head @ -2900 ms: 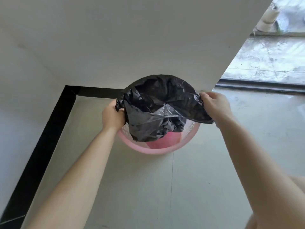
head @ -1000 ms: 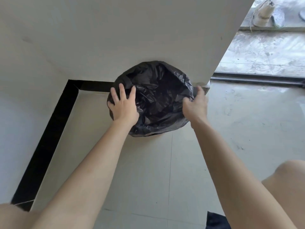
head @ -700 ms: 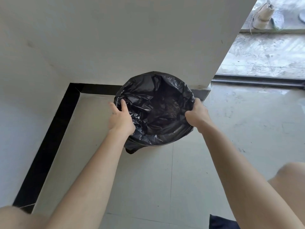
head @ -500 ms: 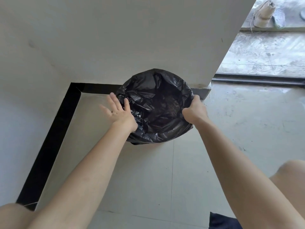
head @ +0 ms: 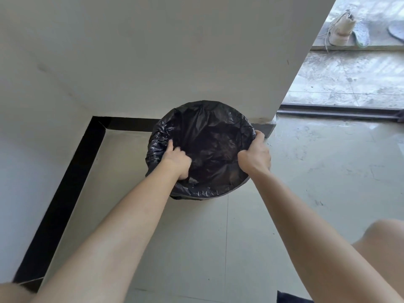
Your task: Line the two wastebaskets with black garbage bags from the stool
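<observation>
1. Leftmost, a black baseboard point(head: 72, 178) is seen running along the foot of the white wall point(head: 153, 51) and turning the corner behind the work.
2. The left hand point(head: 177, 160) is shown curled shut on a fold of the black garbage bag point(head: 209, 136) at the near-left rim, knuckles pressed down inside the opening; half a second earlier it lay open and flat beside the bag.
3. The bag is stretched over the whole mouth of the wastebasket point(head: 238, 190), which stands on the tiled floor point(head: 218, 237) against the wall. The pink rim, exposed about three seconds ago, is now fully covered, and only a sliver of the basket's side shows beneath the film.
4. The right hand point(head: 255, 156) is closed on the bag's edge at the right rim, thumb over the top, as it was a moment ago.
5. From the covered rim it is judged that this basket is almost lined, with only tucking and smoothing left. The second basket and the stool are not in view.
</observation>
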The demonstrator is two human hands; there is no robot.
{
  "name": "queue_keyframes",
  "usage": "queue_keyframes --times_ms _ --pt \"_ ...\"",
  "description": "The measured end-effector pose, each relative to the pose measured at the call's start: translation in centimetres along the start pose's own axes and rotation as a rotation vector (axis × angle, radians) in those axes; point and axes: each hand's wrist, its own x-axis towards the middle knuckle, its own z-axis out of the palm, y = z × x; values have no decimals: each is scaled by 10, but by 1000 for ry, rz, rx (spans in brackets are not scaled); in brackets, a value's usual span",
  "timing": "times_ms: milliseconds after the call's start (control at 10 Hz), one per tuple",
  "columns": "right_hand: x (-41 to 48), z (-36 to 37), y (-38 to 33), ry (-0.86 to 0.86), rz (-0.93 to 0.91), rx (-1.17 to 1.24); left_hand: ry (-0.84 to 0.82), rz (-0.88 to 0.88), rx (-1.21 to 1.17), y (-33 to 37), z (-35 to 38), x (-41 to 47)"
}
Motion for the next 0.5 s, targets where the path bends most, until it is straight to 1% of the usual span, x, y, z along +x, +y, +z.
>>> queue_keyframes --times_ms 100,200,300,400,500 --pt "-2 2 0 32 46 67 592 -32 -437 4 -4 -23" --pt "-2 9 -1 91 107 165 1105 -293 -705 14 5 -50" --pt "-9 15 -13 109 171 213 849 -455 -843 29 15 -57" --pt "-7 13 -19 -74 52 175 656 -468 -802 28 25 -49" --pt "-1 -13 -28 -293 107 51 666 -477 -783 24 29 -42"
